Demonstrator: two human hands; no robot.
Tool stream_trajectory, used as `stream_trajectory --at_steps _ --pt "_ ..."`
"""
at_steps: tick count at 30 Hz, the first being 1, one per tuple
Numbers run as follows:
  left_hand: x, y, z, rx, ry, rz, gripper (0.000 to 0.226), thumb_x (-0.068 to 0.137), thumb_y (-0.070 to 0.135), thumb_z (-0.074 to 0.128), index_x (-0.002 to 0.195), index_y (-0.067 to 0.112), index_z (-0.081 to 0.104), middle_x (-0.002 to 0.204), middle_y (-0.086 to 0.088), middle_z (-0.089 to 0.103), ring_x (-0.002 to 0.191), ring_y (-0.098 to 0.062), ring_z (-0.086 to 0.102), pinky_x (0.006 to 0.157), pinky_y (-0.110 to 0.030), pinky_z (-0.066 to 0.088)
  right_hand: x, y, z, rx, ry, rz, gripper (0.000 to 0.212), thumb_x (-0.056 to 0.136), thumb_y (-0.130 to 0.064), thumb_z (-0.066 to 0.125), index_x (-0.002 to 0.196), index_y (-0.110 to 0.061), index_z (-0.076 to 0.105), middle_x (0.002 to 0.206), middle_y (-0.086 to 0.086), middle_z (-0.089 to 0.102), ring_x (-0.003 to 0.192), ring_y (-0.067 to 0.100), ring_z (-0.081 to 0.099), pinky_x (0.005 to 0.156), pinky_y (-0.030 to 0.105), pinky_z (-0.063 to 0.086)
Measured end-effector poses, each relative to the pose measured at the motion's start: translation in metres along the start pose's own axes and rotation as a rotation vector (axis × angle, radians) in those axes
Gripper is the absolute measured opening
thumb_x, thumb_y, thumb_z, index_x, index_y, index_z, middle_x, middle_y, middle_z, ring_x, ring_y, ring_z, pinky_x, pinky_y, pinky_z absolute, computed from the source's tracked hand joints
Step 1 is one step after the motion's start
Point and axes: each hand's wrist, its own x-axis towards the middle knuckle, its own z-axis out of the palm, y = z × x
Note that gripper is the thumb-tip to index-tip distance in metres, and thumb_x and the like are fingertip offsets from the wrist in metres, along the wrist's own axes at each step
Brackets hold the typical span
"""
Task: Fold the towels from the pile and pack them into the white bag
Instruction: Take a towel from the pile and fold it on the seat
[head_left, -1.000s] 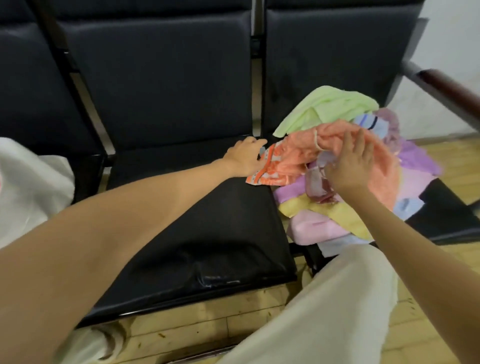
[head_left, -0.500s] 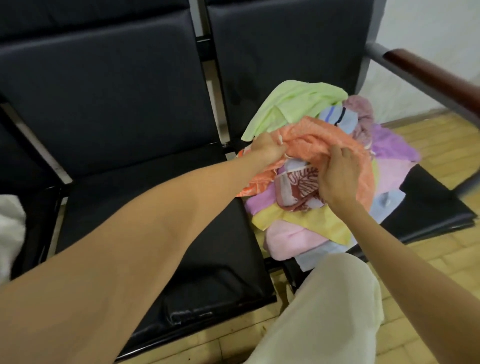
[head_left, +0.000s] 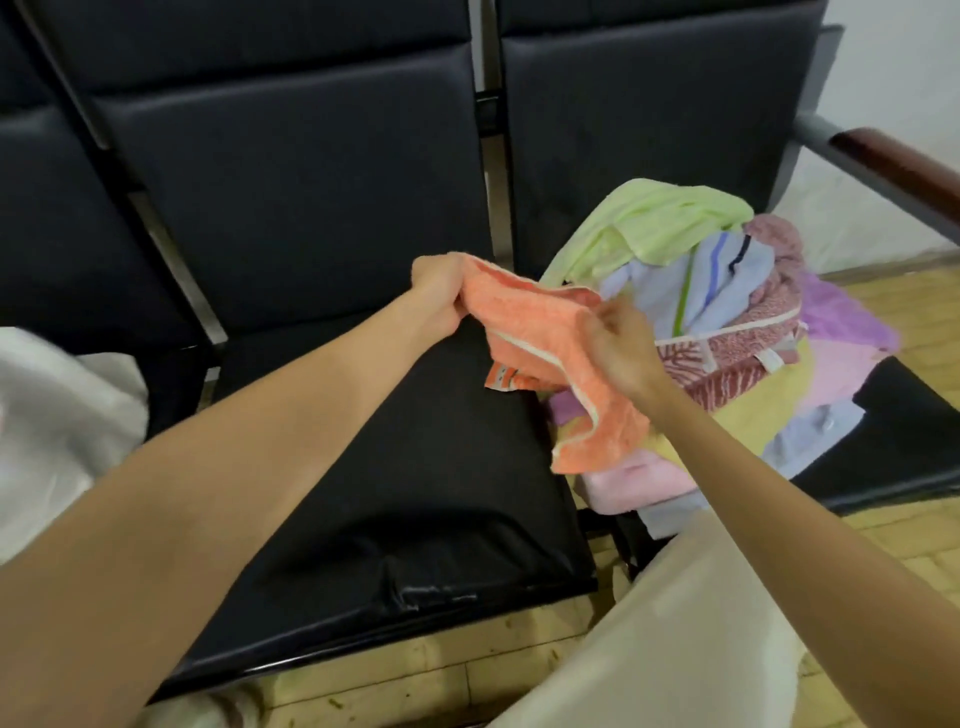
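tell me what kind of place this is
Probably a waiting room or lobby, not a home laundry: linked black padded seats on a shared frame, a wooden armrest at the row's end, and a tiled floor. The towel pile sits on one seat.

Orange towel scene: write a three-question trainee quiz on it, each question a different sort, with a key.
1. True or false: both the left hand and the right hand grip the orange towel.
2. Where does the towel pile sit? A) on the floor B) on the right-hand seat C) inside the white bag
3. Fill in: the topmost towel on the pile is light ____.

Key: 1 true; 2 B; 3 green.
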Motion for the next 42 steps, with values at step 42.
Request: stream_trajectory --at_steps 42 --pt "-0.025 -0.116 -0.339 1.301 0.353 0.19 0.03 0.085 0.011 0.058 0.113 0.002 0.059 0.119 -0.02 0.057 0.108 -0.036 0.057 0.086 -0.04 0.048 -0.107 0.031 0.16 -0.548 -0.735 -0.327 0.01 0.079 -0.016 0.065 0.075 -0.007 0.064 0.082 0.003 0.061 0.073 0.02 0.059 0.062 0.034 0.049"
